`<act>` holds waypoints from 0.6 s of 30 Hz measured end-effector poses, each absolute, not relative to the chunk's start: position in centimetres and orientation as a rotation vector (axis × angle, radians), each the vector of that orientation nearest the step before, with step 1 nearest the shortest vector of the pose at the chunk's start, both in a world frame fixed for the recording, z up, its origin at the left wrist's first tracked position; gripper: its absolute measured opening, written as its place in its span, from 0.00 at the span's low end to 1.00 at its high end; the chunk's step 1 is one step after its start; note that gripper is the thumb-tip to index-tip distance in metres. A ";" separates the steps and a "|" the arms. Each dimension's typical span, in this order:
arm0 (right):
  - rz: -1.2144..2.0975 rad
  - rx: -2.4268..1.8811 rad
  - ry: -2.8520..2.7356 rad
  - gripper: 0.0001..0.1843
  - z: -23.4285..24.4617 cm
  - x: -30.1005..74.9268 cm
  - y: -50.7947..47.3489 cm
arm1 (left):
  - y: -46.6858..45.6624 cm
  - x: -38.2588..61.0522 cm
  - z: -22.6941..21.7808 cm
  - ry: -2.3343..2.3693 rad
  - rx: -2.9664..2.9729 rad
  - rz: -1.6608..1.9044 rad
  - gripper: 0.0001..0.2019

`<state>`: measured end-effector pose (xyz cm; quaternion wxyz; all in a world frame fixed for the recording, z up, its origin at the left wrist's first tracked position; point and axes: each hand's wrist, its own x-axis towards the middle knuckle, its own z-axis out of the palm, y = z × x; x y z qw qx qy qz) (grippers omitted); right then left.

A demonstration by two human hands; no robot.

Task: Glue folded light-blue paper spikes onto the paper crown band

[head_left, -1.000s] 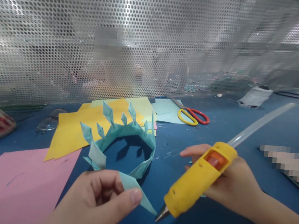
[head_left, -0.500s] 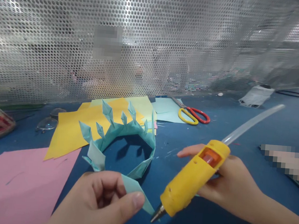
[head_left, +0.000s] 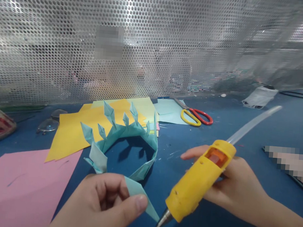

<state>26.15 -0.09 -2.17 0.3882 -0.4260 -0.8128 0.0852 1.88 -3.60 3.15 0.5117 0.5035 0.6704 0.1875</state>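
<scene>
A folded light-blue paper piece (head_left: pixel 146 205) is pinched between the thumb and fingers of my left hand (head_left: pixel 104 206), its pointed end toward the right. My right hand (head_left: pixel 233 190) grips a yellow hot glue gun (head_left: pixel 197 185) from behind, one finger stretched out to the left. A clear glue stick (head_left: pixel 254 125) juts from the back of the gun. The metal nozzle is at the paper's tip; whether they touch I cannot tell. Just beyond my left hand stands a light-blue paper crown (head_left: pixel 118 132) with several folded points, its near edge partly hidden by that hand.
Yellow sheets (head_left: pixel 71 131) and a pink sheet (head_left: pixel 22 183) lie to the left. Scissors (head_left: pixel 193 115) rest on pale blue paper behind. Eyeglasses (head_left: pixel 48 124), a face mask (head_left: pixel 260 97) and a blurred-out flat device (head_left: pixel 291 166) lie around. A perforated metal screen (head_left: pixel 156 47) closes off the back.
The glue gun has shifted slightly right, its nozzle moving right and a little down and its glue stick swinging left. My left hand has barely moved.
</scene>
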 end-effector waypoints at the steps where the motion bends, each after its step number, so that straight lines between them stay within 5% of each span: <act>1: 0.218 -1.087 -2.061 0.10 -2.1 26.1 -0.1 | -3.6 1.9 3.1 1.604 1.206 0.457 0.18; 18: 0.350 -1.066 -2.103 0.09 -1.9 26.3 0.1 | -3.3 2.0 3.9 1.607 1.200 0.478 0.17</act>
